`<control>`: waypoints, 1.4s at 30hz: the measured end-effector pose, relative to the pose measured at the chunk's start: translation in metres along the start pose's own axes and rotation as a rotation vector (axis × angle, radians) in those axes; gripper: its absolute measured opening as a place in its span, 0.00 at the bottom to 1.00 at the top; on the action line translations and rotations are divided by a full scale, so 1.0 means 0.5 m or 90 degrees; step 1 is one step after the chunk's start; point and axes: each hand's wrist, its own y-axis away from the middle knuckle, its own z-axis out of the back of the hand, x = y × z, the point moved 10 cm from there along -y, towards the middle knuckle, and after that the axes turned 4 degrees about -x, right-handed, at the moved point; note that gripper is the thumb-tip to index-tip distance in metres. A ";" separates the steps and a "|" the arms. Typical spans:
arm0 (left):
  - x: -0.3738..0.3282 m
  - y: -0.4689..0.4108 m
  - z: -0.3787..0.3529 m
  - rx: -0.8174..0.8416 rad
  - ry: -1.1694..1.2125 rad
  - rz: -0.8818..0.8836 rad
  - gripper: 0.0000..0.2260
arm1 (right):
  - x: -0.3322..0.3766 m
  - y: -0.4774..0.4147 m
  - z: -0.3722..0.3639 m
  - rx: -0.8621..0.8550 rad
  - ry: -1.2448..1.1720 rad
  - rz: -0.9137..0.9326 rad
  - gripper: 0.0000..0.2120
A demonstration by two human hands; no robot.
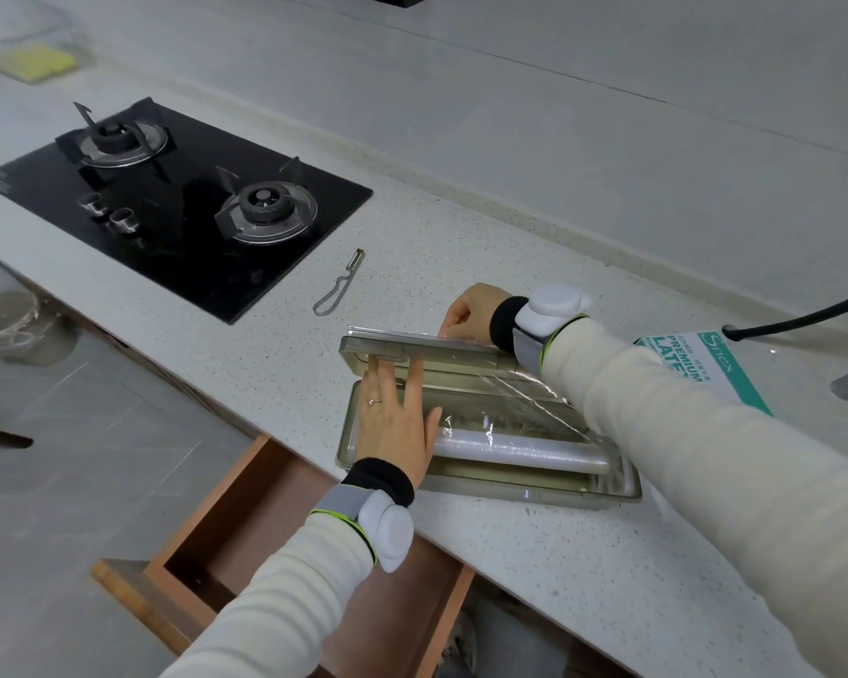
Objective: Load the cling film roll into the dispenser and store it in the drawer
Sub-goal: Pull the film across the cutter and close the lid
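Threading the film (529, 389) is judged the step: it is pinched by the right hand (467, 311) above centre frame, while the open dispenser (534, 494), roll (520, 452) inside, is steadied by the flat, straight-fingered left hand (395, 423). Film should be kept taut and square.

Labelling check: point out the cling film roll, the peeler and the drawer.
cling film roll (520, 451): head view, middle of the roll.
peeler (347, 277): head view, neck below the blade.
drawer (255, 526): head view, bare inside floor.
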 end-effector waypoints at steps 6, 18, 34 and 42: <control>0.013 0.004 0.000 0.049 0.089 0.002 0.25 | -0.001 -0.007 -0.004 0.002 0.003 0.004 0.07; 0.031 0.003 0.072 0.002 0.482 0.187 0.25 | 0.004 0.010 -0.006 0.003 -0.007 0.003 0.08; 0.050 0.070 0.014 0.149 0.852 0.436 0.19 | 0.016 0.069 -0.026 0.014 -0.067 -0.024 0.08; 0.067 0.127 -0.018 0.205 0.846 0.462 0.19 | 0.023 0.084 -0.052 0.032 -0.013 -0.012 0.09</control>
